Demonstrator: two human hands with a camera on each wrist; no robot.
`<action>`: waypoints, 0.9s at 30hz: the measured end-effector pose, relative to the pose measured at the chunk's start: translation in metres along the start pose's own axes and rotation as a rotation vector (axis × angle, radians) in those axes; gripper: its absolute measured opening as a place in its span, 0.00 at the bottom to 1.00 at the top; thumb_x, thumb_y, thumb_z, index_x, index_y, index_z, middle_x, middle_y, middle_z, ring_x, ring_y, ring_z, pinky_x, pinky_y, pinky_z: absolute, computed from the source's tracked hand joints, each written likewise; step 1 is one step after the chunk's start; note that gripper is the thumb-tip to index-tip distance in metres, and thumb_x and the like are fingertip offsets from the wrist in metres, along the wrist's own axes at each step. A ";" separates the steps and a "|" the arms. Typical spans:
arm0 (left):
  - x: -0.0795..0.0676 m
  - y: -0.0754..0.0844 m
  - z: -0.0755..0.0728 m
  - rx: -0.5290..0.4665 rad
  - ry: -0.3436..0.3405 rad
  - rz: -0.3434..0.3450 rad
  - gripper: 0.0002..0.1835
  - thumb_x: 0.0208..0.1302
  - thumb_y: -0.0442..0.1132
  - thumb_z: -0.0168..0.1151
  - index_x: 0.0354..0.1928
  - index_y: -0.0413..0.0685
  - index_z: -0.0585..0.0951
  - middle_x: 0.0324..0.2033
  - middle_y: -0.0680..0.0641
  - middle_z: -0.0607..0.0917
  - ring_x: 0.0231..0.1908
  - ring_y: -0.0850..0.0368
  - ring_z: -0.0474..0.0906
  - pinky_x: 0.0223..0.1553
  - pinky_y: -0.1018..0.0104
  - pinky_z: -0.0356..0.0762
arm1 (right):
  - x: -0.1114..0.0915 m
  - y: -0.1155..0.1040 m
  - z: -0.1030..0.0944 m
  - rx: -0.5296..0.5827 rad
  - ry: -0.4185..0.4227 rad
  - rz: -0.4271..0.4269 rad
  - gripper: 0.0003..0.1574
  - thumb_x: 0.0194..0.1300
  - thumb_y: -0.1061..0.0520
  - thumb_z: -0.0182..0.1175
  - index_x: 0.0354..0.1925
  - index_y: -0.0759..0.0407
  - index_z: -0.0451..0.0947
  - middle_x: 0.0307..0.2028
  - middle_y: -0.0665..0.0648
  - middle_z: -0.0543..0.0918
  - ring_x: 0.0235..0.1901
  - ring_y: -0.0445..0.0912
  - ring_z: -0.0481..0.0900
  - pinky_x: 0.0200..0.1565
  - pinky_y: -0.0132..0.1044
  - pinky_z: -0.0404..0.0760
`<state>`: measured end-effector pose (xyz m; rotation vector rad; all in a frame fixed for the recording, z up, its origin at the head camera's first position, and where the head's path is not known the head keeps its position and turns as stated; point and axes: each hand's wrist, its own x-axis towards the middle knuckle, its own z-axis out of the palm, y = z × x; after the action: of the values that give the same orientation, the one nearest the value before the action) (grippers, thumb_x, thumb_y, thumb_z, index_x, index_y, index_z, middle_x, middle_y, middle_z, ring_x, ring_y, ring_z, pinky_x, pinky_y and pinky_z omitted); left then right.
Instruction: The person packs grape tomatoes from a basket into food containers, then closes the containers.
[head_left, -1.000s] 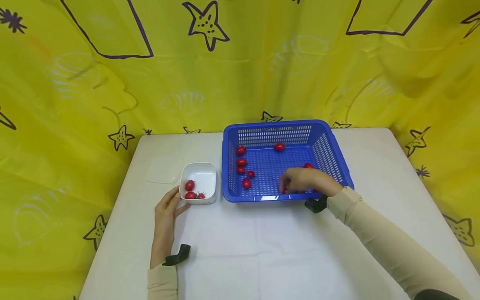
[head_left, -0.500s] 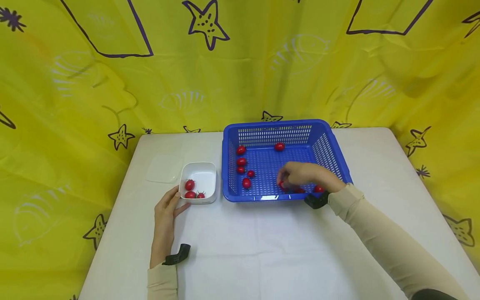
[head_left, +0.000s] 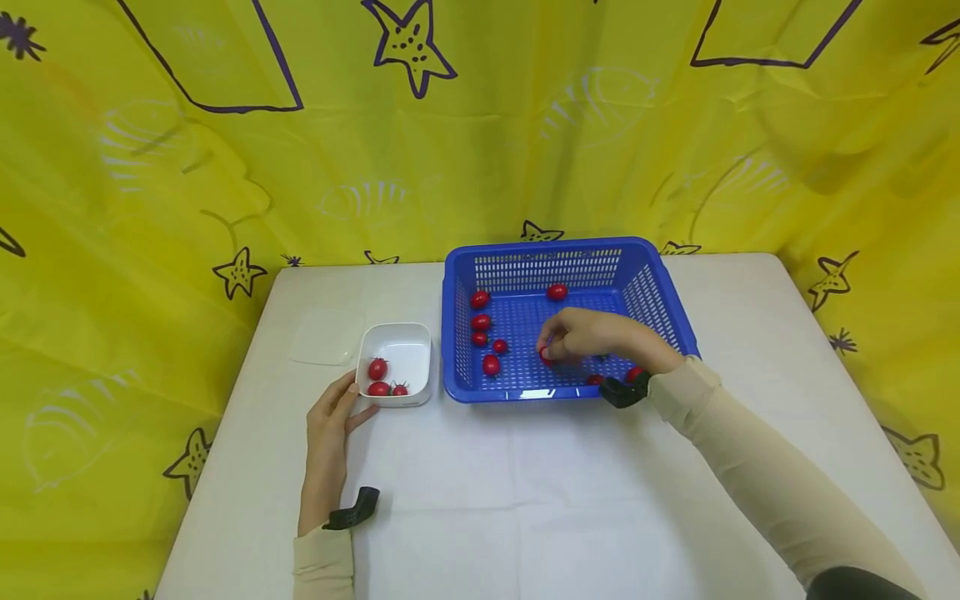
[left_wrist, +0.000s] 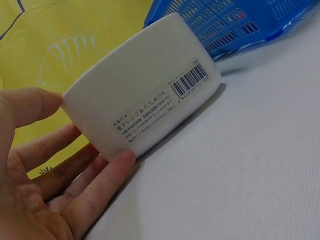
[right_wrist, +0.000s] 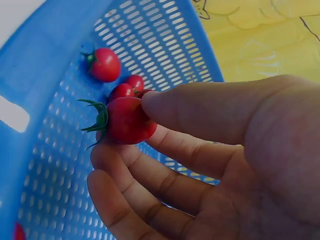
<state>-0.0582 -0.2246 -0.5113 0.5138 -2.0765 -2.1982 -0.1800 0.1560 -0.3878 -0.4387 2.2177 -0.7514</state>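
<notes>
My left hand (head_left: 327,427) holds the near left corner of a square white plastic container (head_left: 408,354), thumb on its front wall and fingers along its side. A printed label (left_wrist: 162,102) shows on that front wall in the left wrist view. Inside the container lie 3 cherry tomatoes (head_left: 378,369). Over the blue basket (head_left: 447,333), my right hand (head_left: 592,333) pinches a cherry tomato (right_wrist: 131,120) between thumb and fingers, its green stem end pointing away from the palm. Several more cherry tomatoes (head_left: 491,365) rest on the basket floor, mostly along the left side.
A translucent flat lid (head_left: 326,337) lies on the white tabletop (head_left: 450,483) behind the container, to the left. The basket stands right of the container with a narrow gap between them. A yellow patterned curtain (head_left: 480,167) hangs behind the table.
My right hand has risen and moved left and back within the basket, bringing a cherry tomato with it and uncovering others near the front wall. My left hand and the container stay put.
</notes>
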 end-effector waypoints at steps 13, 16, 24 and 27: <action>0.001 -0.001 0.000 -0.019 -0.006 0.005 0.25 0.71 0.49 0.57 0.65 0.46 0.75 0.63 0.50 0.74 0.60 0.59 0.75 0.46 0.66 0.85 | 0.010 -0.032 -0.005 0.073 -0.014 -0.074 0.14 0.68 0.54 0.59 0.49 0.57 0.80 0.45 0.57 0.83 0.45 0.53 0.80 0.53 0.47 0.84; 0.001 -0.001 -0.001 -0.020 -0.011 0.010 0.25 0.71 0.49 0.57 0.65 0.46 0.75 0.63 0.50 0.74 0.60 0.59 0.75 0.46 0.66 0.85 | 0.013 -0.040 -0.005 0.138 -0.034 -0.079 0.15 0.67 0.56 0.58 0.51 0.58 0.80 0.49 0.60 0.82 0.50 0.57 0.80 0.58 0.51 0.82; 0.001 0.000 -0.001 -0.029 -0.017 -0.002 0.24 0.71 0.49 0.57 0.65 0.47 0.75 0.63 0.49 0.75 0.57 0.59 0.78 0.47 0.65 0.85 | 0.024 -0.060 -0.002 0.240 -0.037 -0.104 0.20 0.64 0.59 0.56 0.55 0.60 0.76 0.54 0.60 0.81 0.53 0.57 0.82 0.62 0.51 0.79; 0.001 0.001 -0.002 -0.032 -0.019 -0.006 0.24 0.71 0.48 0.57 0.65 0.47 0.75 0.63 0.49 0.75 0.57 0.59 0.78 0.48 0.65 0.85 | 0.027 -0.069 -0.001 0.238 -0.034 -0.143 0.20 0.64 0.60 0.56 0.55 0.60 0.76 0.51 0.60 0.81 0.48 0.56 0.82 0.60 0.51 0.79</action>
<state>-0.0585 -0.2263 -0.5109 0.4995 -2.0479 -2.2448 -0.1934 0.0894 -0.3589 -0.4900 2.0491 -1.0628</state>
